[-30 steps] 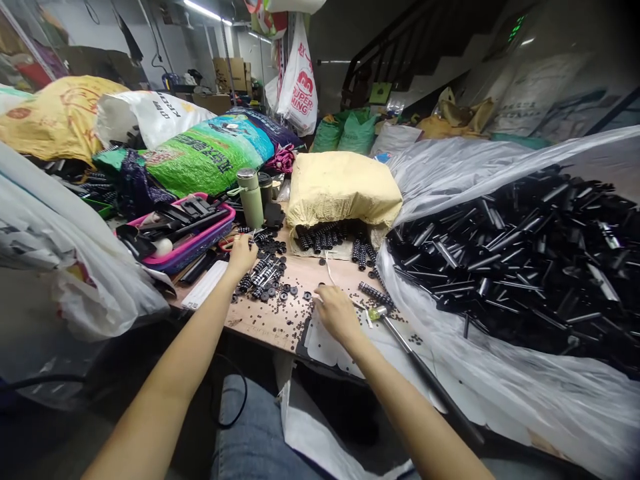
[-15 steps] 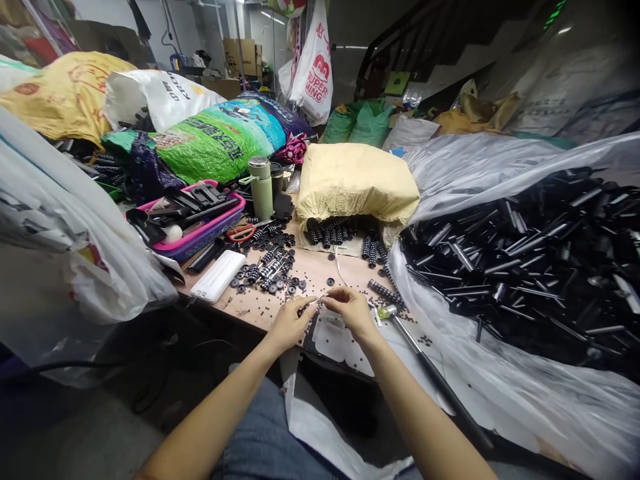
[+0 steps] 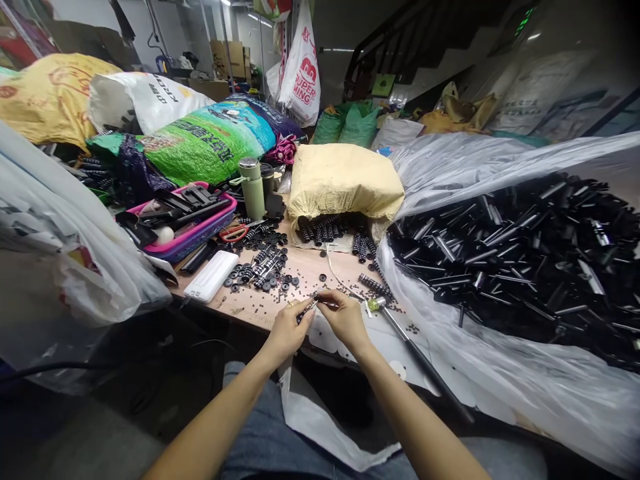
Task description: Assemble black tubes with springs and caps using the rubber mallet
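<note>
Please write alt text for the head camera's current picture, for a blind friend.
A person's left hand holds a small dark part at the edge of a table, the right hand at its end. Beyond are black rings, a pink-rimmed basket, a green bottle and a yellow sack; at right, a hammer and a bag of black pieces.
</note>
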### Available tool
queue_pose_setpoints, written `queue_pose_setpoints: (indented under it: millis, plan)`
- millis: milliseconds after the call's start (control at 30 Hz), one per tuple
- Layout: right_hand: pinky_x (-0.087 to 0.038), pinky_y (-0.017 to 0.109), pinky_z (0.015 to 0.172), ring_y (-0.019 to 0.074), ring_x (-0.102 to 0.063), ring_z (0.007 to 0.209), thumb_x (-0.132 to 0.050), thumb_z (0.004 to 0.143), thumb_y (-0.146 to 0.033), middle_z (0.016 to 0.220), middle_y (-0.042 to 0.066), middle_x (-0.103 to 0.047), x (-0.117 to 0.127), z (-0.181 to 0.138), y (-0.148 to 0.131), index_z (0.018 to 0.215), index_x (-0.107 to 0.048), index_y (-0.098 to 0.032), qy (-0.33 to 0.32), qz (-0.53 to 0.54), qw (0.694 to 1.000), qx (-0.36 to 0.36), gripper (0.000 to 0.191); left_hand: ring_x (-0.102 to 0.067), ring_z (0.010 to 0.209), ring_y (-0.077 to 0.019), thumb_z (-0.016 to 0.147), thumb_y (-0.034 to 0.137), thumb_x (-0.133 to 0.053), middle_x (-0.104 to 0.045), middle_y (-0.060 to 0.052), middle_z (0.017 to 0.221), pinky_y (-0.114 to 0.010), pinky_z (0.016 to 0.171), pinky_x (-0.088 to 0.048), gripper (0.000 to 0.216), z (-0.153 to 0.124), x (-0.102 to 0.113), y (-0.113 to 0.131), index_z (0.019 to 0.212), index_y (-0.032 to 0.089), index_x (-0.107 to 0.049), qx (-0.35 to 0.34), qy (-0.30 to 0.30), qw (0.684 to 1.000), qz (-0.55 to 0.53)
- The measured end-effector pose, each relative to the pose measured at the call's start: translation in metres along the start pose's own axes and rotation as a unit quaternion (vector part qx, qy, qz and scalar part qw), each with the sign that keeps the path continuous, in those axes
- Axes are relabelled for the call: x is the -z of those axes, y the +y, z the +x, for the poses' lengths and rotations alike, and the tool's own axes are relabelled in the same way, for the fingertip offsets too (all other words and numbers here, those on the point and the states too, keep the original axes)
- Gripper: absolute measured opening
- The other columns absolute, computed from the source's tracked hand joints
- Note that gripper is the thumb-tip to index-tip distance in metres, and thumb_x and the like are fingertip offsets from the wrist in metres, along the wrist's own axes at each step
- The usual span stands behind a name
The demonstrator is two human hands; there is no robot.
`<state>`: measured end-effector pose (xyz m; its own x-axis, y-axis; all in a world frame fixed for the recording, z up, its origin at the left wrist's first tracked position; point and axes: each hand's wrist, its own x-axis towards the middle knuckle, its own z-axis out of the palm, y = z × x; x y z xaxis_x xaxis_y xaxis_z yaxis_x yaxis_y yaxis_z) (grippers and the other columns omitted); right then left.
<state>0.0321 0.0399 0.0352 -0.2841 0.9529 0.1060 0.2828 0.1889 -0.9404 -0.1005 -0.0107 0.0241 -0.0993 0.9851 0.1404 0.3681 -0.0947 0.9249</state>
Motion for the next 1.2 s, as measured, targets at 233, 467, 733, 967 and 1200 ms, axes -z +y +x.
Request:
queue_pose_setpoints:
  millis: [233,467,733,967,1200]
  plan:
    - [-0.033,0.044,0.098,0.0223,-0.044,0.116,-0.047,0.080,-0.023,0.123,0.010,-0.051,0.003,0.034,0.007,0.111,-0.054,-0.018,-0.056,-0.226,0.971,0.059,0.032,-0.054,0.051,-0.0113,0.081,0.043,-0.044,-0.058,0.000,0.062,-0.022,0.051,-0.044,0.038,0.003,0.001,-0.014,0.104,0.015,-0.054,0.085,0.029,0.991,-0.099]
    - [-0.045,0.038,0.083,0.0205,-0.059,0.089,-0.056,0.072,-0.013,0.094,0.011,-0.064,0.000,0.066,0.020,0.089,-0.060,-0.013,-0.025,-0.195,0.980,0.033,0.018,-0.060,0.065,-0.0131,0.080,0.044,-0.045,-0.064,-0.005,0.085,-0.025,0.063,-0.048,0.036,0.010,0.003,-0.013,0.098,0.016,-0.058,0.083,0.052,0.993,-0.072]
    - [-0.052,0.025,0.066,0.0133,-0.063,0.071,-0.058,0.070,-0.021,0.078,0.004,-0.067,0.001,0.026,0.007,0.084,-0.061,-0.015,-0.020,-0.078,0.996,0.032,0.016,-0.046,0.114,-0.0196,0.082,0.036,-0.045,-0.054,-0.007,0.119,-0.035,0.098,-0.034,0.039,0.014,-0.007,-0.003,0.115,0.018,-0.054,0.015,0.012,1.000,-0.016]
    - [-0.052,0.028,0.071,0.0144,-0.063,0.074,-0.056,0.070,-0.019,0.083,0.005,-0.066,0.009,0.012,0.002,0.085,-0.063,-0.016,-0.008,-0.069,0.994,0.080,0.017,-0.049,0.111,-0.0190,0.082,0.035,-0.045,-0.055,-0.007,0.118,-0.033,0.096,-0.037,0.038,0.014,-0.011,-0.001,0.115,0.019,-0.054,-0.003,0.006,1.000,-0.002]
    - [-0.044,0.028,0.085,0.0146,-0.053,0.103,-0.040,0.084,-0.022,0.113,0.004,-0.058,0.048,0.050,0.011,0.114,-0.052,-0.022,-0.051,-0.428,0.901,0.045,0.032,-0.053,0.104,-0.0194,0.083,0.036,-0.044,-0.059,-0.008,0.110,-0.032,0.090,-0.040,0.034,0.016,-0.016,0.000,0.109,0.017,-0.054,0.027,0.024,0.999,-0.028]
